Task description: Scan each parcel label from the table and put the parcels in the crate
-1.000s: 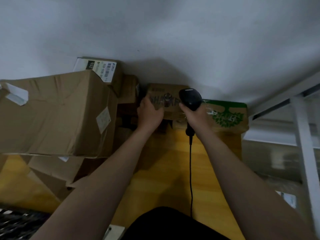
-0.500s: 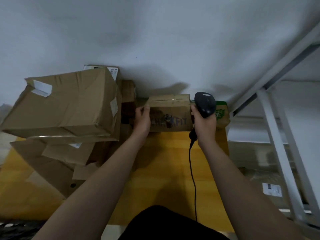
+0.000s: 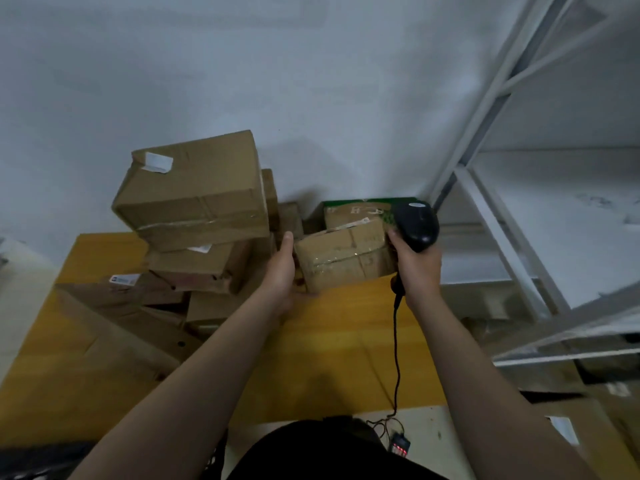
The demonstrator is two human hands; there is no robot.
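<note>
Yellow table (image 3: 346,341), left hand (image 3: 282,268) grip clamped on parcel (image 3: 343,258), right hand (image 3: 419,268) grip clamped on scanner (image 3: 417,225)

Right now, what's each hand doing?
Left hand: gripping the left end of the small taped parcel.
Right hand: closed around the black barcode scanner.

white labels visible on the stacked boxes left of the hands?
3: a white label on the top brown cardboard box, one beneath, one lower left. Others may be hidden.

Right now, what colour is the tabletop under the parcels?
Yellow-orange wood tone; the head view shows the tabletop best.
</note>
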